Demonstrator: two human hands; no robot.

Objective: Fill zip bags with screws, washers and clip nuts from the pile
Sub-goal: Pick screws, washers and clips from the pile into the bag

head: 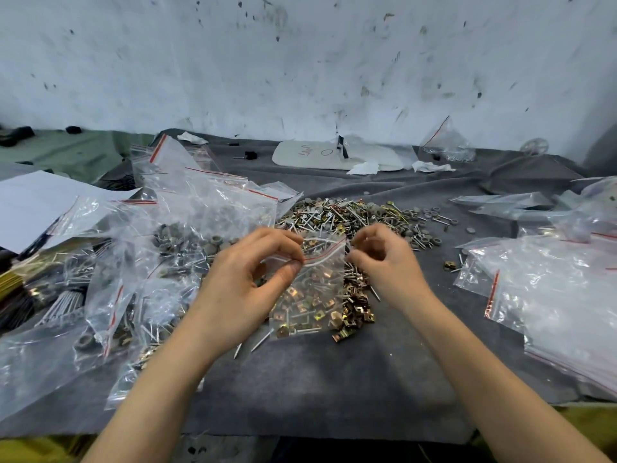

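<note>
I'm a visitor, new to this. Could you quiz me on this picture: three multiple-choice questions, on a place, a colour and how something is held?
1. Where is the loose pile of screws and washers?
A. In a tray
B. On the grey cloth, beyond the zip bag
C. In a bucket

2. The stripe along the zip bag's top is:
A. Red
B. Blue
C. Green

3. The zip bag is:
A. Lying untouched
B. Held by one grip
C. Pinched at its top by left grip and right grip

Answers: 1B, it lies on cloth behind the bag; 2A, a red line shows there; 3C, both grips close on it.
</note>
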